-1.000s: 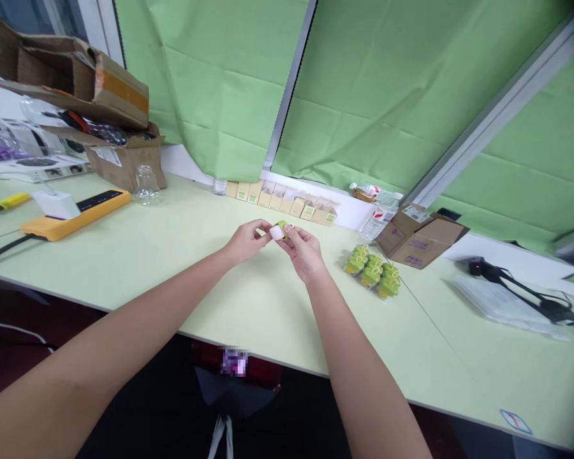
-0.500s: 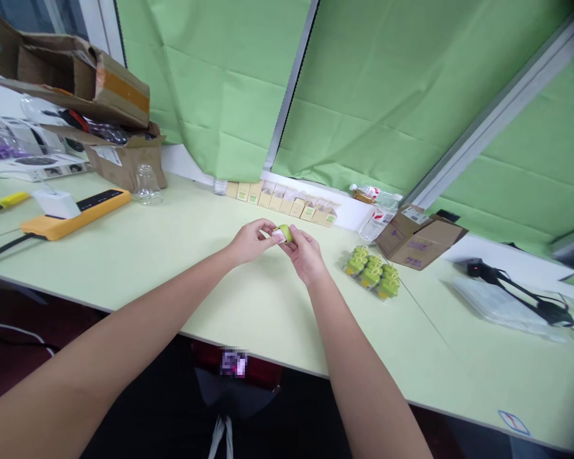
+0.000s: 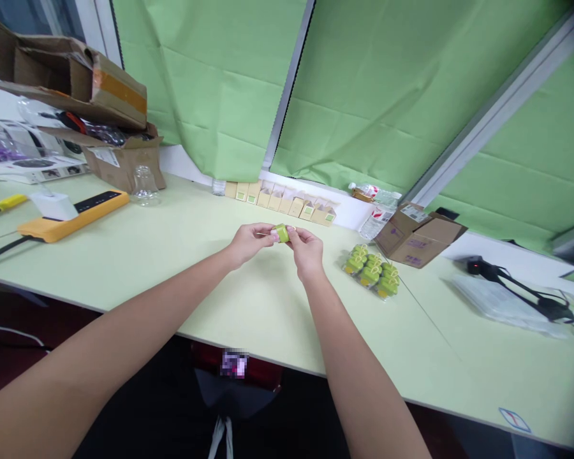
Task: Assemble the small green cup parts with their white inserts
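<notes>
Above the middle of the table, a small green box-like piece is held between both hands. My left hand pinches its left end, where something pale shows beside the thumb. On the other end, my right hand grips with thumb and fingers, a bit of pale yellow cord by the thumb. To the right lies a clear plastic tray with several similar green pieces in rows, pale cord loops on top. My fingers hide the back of the held piece.
Along the wall stands a row of small beige boxes. At right are plastic bottles, a cardboard box and a black strapped device. A yellow power strip, clear jar and stacked cartons occupy the left.
The green piece has been turned in my fingers, so more of its green side faces me and less of the pale part shows. Both hands stay in nearly the same place.
</notes>
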`<state>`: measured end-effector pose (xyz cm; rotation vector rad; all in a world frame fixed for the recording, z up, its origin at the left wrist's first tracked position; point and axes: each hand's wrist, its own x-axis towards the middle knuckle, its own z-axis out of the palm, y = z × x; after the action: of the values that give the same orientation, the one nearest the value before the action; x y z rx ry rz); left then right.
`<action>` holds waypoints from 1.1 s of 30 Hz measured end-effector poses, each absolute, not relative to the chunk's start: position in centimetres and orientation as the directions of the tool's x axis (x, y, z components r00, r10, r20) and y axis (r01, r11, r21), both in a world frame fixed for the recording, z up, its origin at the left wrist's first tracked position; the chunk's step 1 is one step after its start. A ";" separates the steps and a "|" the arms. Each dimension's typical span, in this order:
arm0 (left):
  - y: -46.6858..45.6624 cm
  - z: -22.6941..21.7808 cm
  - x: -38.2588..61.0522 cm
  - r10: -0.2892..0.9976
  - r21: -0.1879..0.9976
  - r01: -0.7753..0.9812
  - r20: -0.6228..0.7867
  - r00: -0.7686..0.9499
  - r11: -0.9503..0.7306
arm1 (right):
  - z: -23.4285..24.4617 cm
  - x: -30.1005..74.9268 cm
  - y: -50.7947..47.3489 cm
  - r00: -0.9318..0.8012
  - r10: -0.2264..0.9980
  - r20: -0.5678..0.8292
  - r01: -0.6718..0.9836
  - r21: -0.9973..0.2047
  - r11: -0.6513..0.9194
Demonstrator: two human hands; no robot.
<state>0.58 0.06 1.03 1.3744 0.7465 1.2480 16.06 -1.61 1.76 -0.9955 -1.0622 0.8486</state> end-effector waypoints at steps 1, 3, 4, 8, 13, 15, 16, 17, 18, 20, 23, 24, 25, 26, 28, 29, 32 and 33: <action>0.0 1.1 0.7 0.933 0.957 -0.207 0.254 0.254 -0.204 | 1.6 16.1 -1.5 0.285 0.902 0.325 -0.051 -0.934 0.353; -0.1 1.2 0.9 0.938 0.959 -0.235 0.222 0.267 -0.160 | 1.3 16.3 -1.2 0.303 0.876 0.376 0.023 -0.921 0.388; -0.2 1.3 1.0 0.938 0.956 -0.260 0.206 0.279 -0.133 | 1.1 16.3 -1.1 0.309 0.866 0.394 0.055 -0.916 0.397; -0.2 1.4 1.2 0.943 0.940 -0.339 0.156 0.294 -0.050 | 0.9 16.3 -1.2 0.313 0.855 0.413 0.138 -0.911 0.389; -0.2 1.4 0.9 0.953 0.952 -0.301 0.145 0.267 -0.061 | 0.9 16.7 -1.0 0.344 0.836 0.428 0.209 -0.903 0.376; 0.0 1.6 0.6 0.950 0.957 -0.282 0.148 0.273 -0.068 | 0.7 17.1 -0.7 0.377 0.824 0.424 0.231 -0.904 0.359; 0.1 1.6 0.5 0.949 0.960 -0.268 0.157 0.273 -0.082 | 0.6 17.3 -0.5 0.392 0.820 0.418 0.245 -0.906 0.345; 0.4 1.6 0.3 0.950 0.962 -0.248 0.176 0.257 -0.111 | 0.4 17.4 -0.4 0.403 0.818 0.411 0.260 -0.908 0.328; 0.7 1.6 0.0 0.954 0.963 -0.216 0.209 0.217 -0.161 | 0.3 17.6 -0.3 0.407 0.820 0.402 0.273 -0.910 0.311; 1.5 1.3 -0.6 0.946 0.948 -0.087 0.313 0.079 -0.306 | 0.1 17.8 -0.2 0.412 0.828 0.381 0.276 -0.918 0.285; 2.8 0.4 -1.8 0.894 0.871 0.264 0.444 -0.061 -0.415 | 0.2 17.8 -0.2 0.430 0.836 0.340 0.211 -0.939 0.272; 3.2 -0.1 -2.2 0.888 0.838 0.347 0.459 -0.033 -0.421 | 0.2 17.9 -0.2 0.438 0.838 0.325 0.184 -0.945 0.271; 3.5 -0.5 -2.5 0.887 0.803 0.416 0.461 0.023 -0.428 | 0.2 17.9 -0.2 0.445 0.839 0.313 0.162 -0.950 0.269; 3.7 -1.0 -2.7 0.891 0.769 0.472 0.444 0.092 -0.431 | 0.3 17.9 -0.2 0.450 0.840 0.304 0.148 -0.953 0.265; 3.9 -1.7 -3.0 0.900 0.722 0.542 0.387 0.199 -0.430 | 0.2 18.0 0.0 0.456 0.838 0.299 0.150 -0.954 0.259; 3.9 -1.9 -3.0 0.901 0.712 0.552 0.359 0.244 -0.433 | 0.1 18.1 0.0 0.457 0.837 0.303 0.164 -0.953 0.255; 3.2 -2.1 -2.6 0.890 0.725 0.523 0.310 0.333 -0.448 | 0.1 17.9 0.0 0.430 0.841 0.327 0.226 -0.941 0.250; 2.8 -2.0 -2.3 0.884 0.732 0.506 0.307 0.353 -0.456 | 0.1 17.8 -0.1 0.412 0.845 0.342 0.253 -0.933 0.254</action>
<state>-2.31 2.79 -2.04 2.0958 1.2054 0.9488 17.78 -0.15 0.14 -1.2923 -1.1193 0.5441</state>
